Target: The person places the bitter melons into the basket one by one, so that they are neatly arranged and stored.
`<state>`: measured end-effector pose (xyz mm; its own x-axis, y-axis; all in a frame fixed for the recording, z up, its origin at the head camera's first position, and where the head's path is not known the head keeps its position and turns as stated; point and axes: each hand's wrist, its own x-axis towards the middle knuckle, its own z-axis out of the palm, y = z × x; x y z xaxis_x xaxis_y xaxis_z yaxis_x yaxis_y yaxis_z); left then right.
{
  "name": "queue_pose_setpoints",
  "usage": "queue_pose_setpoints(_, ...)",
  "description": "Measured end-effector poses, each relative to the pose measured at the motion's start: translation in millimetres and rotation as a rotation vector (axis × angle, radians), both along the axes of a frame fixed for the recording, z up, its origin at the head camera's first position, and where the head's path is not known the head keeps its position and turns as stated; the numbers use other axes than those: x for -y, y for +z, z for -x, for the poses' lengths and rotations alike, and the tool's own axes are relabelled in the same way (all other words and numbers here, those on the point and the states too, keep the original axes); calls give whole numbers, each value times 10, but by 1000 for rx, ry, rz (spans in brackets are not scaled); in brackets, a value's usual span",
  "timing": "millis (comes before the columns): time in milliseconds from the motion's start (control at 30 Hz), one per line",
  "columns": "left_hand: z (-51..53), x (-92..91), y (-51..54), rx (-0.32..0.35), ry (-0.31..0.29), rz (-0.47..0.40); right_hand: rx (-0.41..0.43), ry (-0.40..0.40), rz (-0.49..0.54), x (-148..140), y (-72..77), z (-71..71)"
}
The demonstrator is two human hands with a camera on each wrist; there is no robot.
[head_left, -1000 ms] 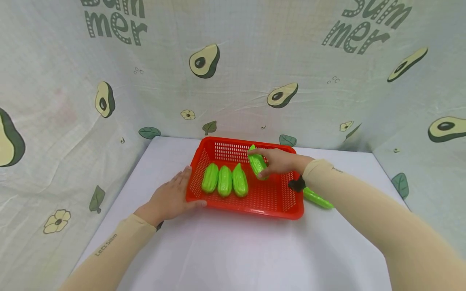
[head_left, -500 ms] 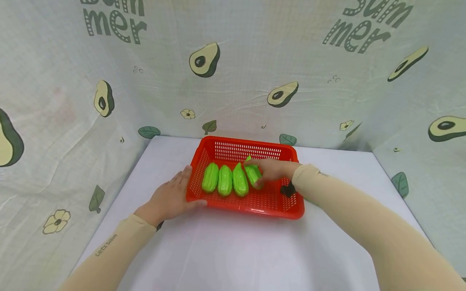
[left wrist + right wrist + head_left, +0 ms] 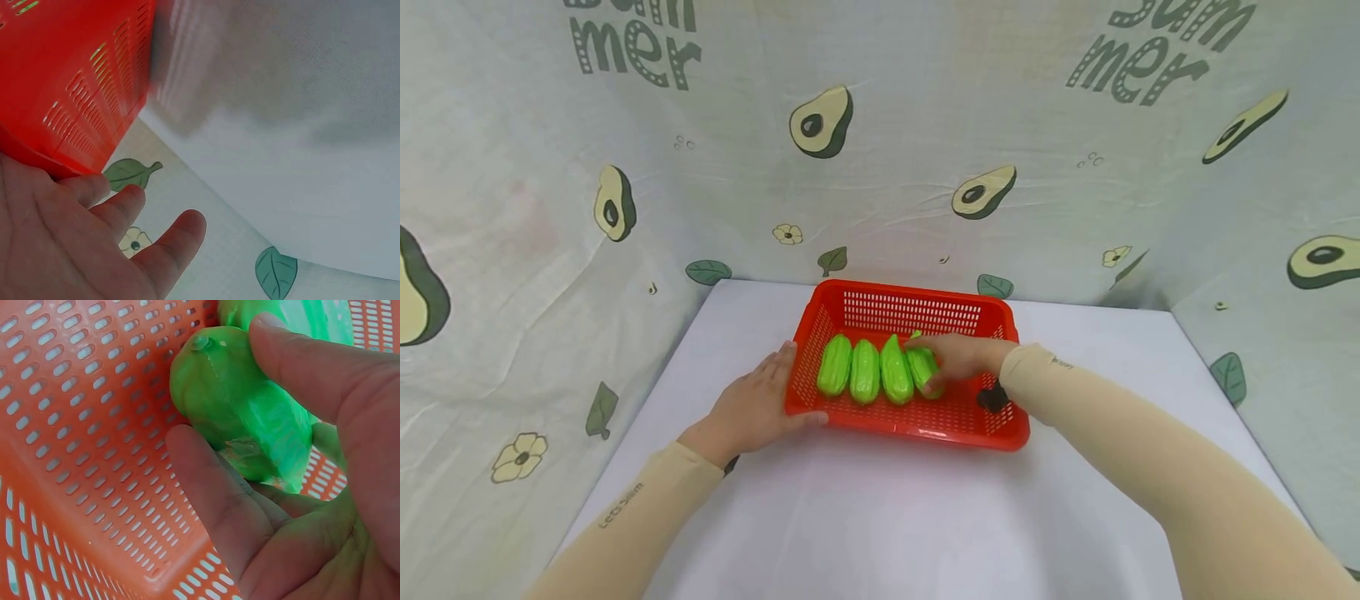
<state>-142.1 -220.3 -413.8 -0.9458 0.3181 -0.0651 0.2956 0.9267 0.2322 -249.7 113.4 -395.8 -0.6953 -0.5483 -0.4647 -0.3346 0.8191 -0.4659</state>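
Note:
A red slotted plastic basket point(image 3: 904, 428) stands on the table. Three glossy green bitter gourds lie side by side in its left half: a left one point(image 3: 834, 367), a middle one point(image 3: 865, 372) and a right one point(image 3: 897, 371). To their right, my right hand point(image 3: 958, 358) holds a fourth bitter gourd point(image 3: 922, 367) down in the basket. The right wrist view shows thumb and fingers on either side of this gourd point(image 3: 215, 387). My left hand point(image 3: 756, 408) rests with straight fingers on the basket's left front corner, its thumb along the front rim.
A white table point(image 3: 880, 517) carries the basket. Behind and beside it hangs a pale cloth point(image 3: 895, 142) printed with avocados and leaves. My right sleeve point(image 3: 1120, 433) covers part of the table to the right of the basket.
My right hand has moved left and down with its bitter gourd, setting it beside the other three. The gourd on the table at right has become hidden behind my sleeve. My left hand stays put.

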Motion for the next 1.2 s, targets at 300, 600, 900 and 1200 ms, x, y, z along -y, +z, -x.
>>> queue_pose_setpoints(300, -7, 13, -11, -4, 1, 2, -15, 2, -20, 22, -42, 0)
queue_pose_setpoints(600, -20, 11, -9, -10, -5, -4, -31, 31, -31, 20, -71, -25)
queue_pose_setpoints(900, -13, 3, 4, -4, -3, -7, -34, 14, -26, 30, -64, -32)
queue_pose_setpoints(1200, -13, 0, 11, -9, -2, -8, -20, 5, -7, 26, -75, -38)
